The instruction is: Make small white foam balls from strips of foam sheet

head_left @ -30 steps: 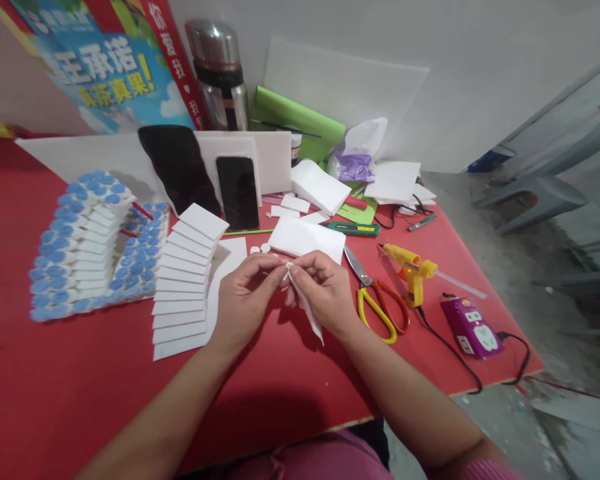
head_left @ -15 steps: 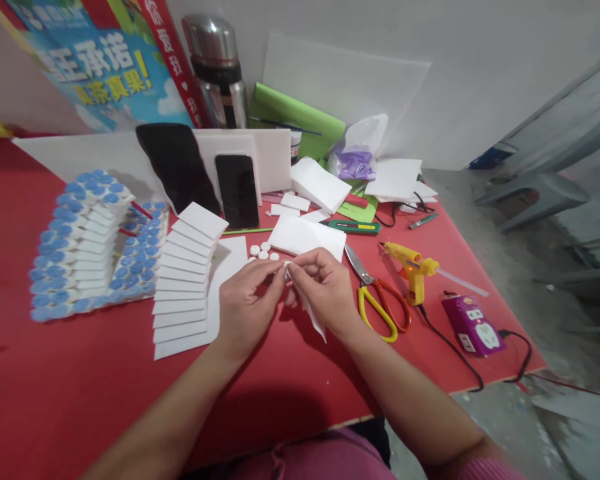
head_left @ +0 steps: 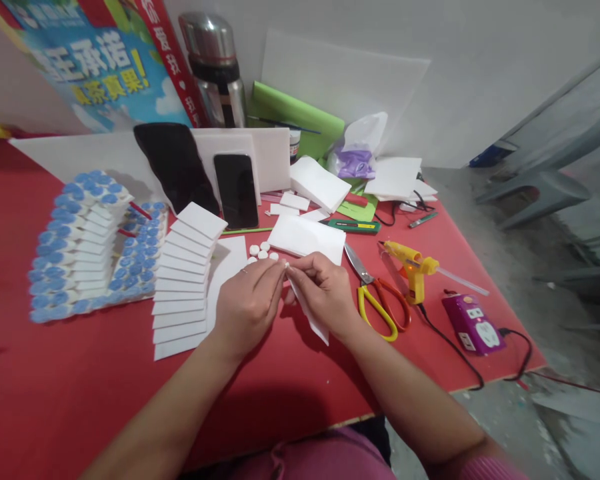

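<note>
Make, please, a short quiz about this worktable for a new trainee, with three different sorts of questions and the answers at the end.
1. Multiple choice. Which of these is nearest to the yellow glue gun?
a) the steel flask
b) the scissors
c) the rolled green sheet

2. True or false. The larger black phone stands to the left of the smaller phone.

3. Fill in the missing colour. The fingertips of the left hand and the right hand meet at the upper end of a ____ strip.

Key: 1. b; 2. true; 3. white
</note>
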Tool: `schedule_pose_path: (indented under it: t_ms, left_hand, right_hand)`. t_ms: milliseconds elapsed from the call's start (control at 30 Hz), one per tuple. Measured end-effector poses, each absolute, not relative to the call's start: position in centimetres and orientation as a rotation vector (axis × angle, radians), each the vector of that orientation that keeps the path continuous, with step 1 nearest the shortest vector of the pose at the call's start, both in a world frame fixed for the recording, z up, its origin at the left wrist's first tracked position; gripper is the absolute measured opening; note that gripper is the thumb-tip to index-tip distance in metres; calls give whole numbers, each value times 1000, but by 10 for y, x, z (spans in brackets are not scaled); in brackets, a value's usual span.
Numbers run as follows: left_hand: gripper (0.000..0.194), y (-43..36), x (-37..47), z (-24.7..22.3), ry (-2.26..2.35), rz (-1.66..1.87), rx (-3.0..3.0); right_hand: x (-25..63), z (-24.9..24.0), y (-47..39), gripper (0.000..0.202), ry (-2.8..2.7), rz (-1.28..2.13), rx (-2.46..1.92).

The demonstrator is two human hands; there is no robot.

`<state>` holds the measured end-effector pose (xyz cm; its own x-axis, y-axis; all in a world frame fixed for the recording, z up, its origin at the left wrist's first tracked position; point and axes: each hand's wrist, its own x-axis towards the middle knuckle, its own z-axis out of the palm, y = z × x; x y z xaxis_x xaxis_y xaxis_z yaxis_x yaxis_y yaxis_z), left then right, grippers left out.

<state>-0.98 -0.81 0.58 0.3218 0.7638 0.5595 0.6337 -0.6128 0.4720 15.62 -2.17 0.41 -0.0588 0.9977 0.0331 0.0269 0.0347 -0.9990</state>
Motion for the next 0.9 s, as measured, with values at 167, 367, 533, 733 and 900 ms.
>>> schedule_pose_path:
  t_ms: [167,367,533,733,900]
  left_hand:
    - [21,-8,-9,4,1266,1176,2453]
    - [16,-8,-7,6,1204,1216,2167]
    - [11,-5,-6,14,1103,1155,1789]
    - [13,-4,-6,16,1025,1169,1729]
    - [16,-2,-8,18,1053,1188,1890]
  right_hand:
    - [154,-1,-21,19,-1289,1133,-1227]
    - [152,1,-19,11,-1346,962,-1266]
    - [153,8,-19,11,-1355,965,-1244]
    - [157,6,-18,9,-1429,969,-1171]
    - [156,2,-16,8,-1473,927,-1114]
